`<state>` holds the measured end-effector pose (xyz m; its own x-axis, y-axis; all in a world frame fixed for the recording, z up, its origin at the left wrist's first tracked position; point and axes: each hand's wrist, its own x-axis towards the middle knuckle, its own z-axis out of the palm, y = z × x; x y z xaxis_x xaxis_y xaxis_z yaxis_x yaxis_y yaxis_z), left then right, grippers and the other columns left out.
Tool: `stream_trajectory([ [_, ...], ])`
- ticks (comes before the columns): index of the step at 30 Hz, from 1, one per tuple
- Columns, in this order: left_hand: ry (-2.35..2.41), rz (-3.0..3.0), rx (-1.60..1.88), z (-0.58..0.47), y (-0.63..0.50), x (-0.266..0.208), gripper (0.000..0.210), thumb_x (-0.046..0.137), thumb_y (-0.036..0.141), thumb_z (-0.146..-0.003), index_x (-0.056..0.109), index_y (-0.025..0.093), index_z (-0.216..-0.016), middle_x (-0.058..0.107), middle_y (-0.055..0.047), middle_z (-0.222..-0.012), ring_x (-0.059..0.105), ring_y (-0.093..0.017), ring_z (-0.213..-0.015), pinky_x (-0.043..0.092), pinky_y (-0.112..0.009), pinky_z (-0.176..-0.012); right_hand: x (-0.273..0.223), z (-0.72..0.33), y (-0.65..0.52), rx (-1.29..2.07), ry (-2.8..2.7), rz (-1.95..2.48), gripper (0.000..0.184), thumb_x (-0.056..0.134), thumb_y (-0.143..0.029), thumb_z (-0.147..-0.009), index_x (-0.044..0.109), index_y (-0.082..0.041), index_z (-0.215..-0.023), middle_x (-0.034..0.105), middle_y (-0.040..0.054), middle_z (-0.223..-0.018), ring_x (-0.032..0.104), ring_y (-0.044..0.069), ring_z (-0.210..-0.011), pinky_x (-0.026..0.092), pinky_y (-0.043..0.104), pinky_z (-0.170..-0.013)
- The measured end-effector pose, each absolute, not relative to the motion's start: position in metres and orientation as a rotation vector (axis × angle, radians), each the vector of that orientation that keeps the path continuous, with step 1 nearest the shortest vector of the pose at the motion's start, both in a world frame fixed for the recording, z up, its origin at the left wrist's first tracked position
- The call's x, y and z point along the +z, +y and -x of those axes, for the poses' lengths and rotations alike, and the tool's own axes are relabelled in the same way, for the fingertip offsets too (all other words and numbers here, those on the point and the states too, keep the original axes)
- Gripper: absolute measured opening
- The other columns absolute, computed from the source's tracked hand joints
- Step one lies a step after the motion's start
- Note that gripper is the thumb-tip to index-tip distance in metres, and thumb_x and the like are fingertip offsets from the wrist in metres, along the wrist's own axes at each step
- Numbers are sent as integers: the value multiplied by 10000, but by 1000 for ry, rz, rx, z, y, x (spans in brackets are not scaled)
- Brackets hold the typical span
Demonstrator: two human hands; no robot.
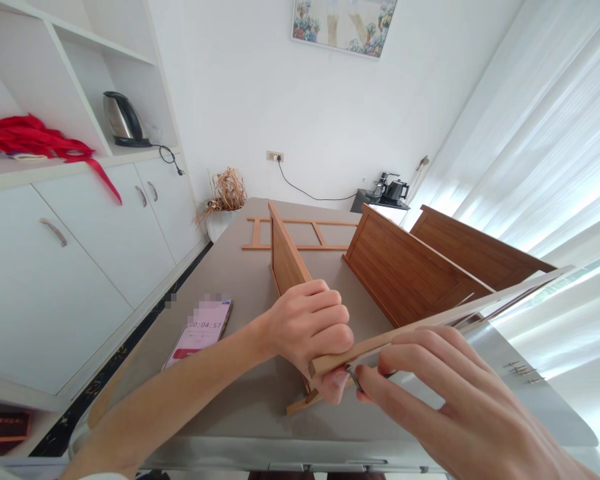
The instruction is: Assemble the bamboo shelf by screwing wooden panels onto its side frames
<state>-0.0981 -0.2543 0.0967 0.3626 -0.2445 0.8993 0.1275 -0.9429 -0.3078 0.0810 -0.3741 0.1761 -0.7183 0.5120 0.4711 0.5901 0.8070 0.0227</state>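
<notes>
My left hand (313, 327) is closed around the corner where a wooden rail (360, 345) meets an upright wooden panel (286, 250). Its thumb sits below the rail's end. Between the fingertips of my right hand (445, 393) is a thin, bent metal tool, seemingly a hex key (353, 377), touching the rail near its end. My fingers hide most of the tool and the joint. A lower wooden bar (303, 404) shows under my left hand. Toward the right, the rail continues into a long frame that slants up past the table's edge.
Two wooden panels (410, 267) (480, 247) stand at the right. A ladder-like wooden frame (320, 233) lies at the back of the grey table (250, 293). A phone (203, 333) showing a timer lies left. Several metal screws (525, 371) lie near the right edge.
</notes>
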Motion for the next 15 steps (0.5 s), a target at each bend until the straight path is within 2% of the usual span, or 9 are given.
stream_trajectory([
  [4,108,2300,-1608,98,-254,96,395,251,351,-974,422,212,-647,420,17,-546,386,-146,-512,302,-319,-517,165,-75,-375,-106,-2430,877,160,538,-143,-953,661,-203,-870,638,18,-770,598,138,-738,482,268,-707],
  [7,110,2303,-1589,99,-253,94,363,266,291,-978,438,202,-670,450,11,-577,396,-144,-537,311,-315,-530,149,-71,-376,45,-2331,902,185,542,-83,-922,626,-193,-799,627,3,-714,580,126,-670,488,264,-705],
  [15,123,2336,-1537,101,-252,95,304,288,211,-971,446,198,-711,480,3,-615,407,-143,-562,311,-315,-548,133,-67,-386,427,-2212,1134,169,517,-196,-973,640,-225,-861,658,-31,-701,593,92,-596,481,172,-583],
])
